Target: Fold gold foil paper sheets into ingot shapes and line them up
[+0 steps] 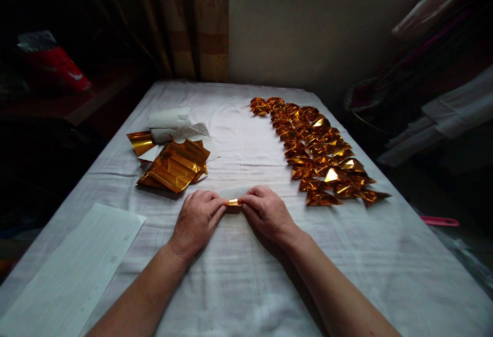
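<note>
Between my two hands is a narrow folded strip of gold foil paper [233, 203], pinched at both ends just above the cloth. My left hand [198, 216] grips its left end between thumb and fingers. At the right end my right hand [267, 211] pinches it the same way; most of the strip is hidden by the fingers. Beyond my left hand lies a stack of gold foil sheets [177, 165], loosely fanned. To the right stand rows of folded gold foil pieces [319, 147] with pointed ends, several in each row.
A white cloth covers the table [239, 285]. A white roll [169, 118] lies behind the foil stack. On the left rests a lined paper sheet [77, 275]. Past the table edges are a red container [57, 67], a pink handle [439, 221] and a curtain [208, 23].
</note>
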The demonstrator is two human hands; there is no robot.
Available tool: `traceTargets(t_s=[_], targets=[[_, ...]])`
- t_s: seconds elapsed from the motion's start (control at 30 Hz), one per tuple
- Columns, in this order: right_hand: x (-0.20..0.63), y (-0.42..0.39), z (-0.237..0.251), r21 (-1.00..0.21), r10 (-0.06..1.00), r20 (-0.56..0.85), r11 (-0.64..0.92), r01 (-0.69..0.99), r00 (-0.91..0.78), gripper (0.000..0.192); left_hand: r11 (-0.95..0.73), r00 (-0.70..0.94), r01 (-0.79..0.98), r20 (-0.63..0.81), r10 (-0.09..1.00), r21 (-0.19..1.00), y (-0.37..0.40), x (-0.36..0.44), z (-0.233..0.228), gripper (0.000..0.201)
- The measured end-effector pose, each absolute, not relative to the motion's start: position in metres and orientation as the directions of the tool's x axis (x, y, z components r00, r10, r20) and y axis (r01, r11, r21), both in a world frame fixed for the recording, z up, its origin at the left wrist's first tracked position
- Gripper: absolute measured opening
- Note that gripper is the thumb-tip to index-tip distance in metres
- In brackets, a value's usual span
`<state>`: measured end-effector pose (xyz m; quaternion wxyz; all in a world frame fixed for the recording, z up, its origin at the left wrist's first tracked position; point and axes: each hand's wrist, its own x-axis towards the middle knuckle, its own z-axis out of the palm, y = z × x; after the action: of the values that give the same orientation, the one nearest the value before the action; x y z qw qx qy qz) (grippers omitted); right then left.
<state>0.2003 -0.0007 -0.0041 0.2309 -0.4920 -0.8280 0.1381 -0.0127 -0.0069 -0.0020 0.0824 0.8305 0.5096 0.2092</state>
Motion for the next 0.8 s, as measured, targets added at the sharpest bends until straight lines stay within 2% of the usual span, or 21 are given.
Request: traceTargets(t_s=[0.27, 0.53, 0.8], targets=[[0.192, 0.006, -0.002, -0.498, 0.948, 0.135, 0.317, 0.808, -0.289, 0.014, -0.389, 0.307, 0.861, 0.275, 0.911, 0.328, -0.005, -0.007, -0.002, 0.013], [0.183, 0.006, -0.008, -0.464, 0.978, 0.169, 0.187, 0.866, -0.121, 0.008, -0.302, 0.239, 0.925, 0.264, 0.935, 0.233, -0.004, 0.001, -0.002, 0.011], [0.179, 0.006, -0.010, -0.381, 0.974, 0.195, 0.184, 0.906, -0.116, 0.015, -0.256, 0.196, 0.937, 0.252, 0.948, 0.237, -0.002, 0.004, -0.001, 0.012]])
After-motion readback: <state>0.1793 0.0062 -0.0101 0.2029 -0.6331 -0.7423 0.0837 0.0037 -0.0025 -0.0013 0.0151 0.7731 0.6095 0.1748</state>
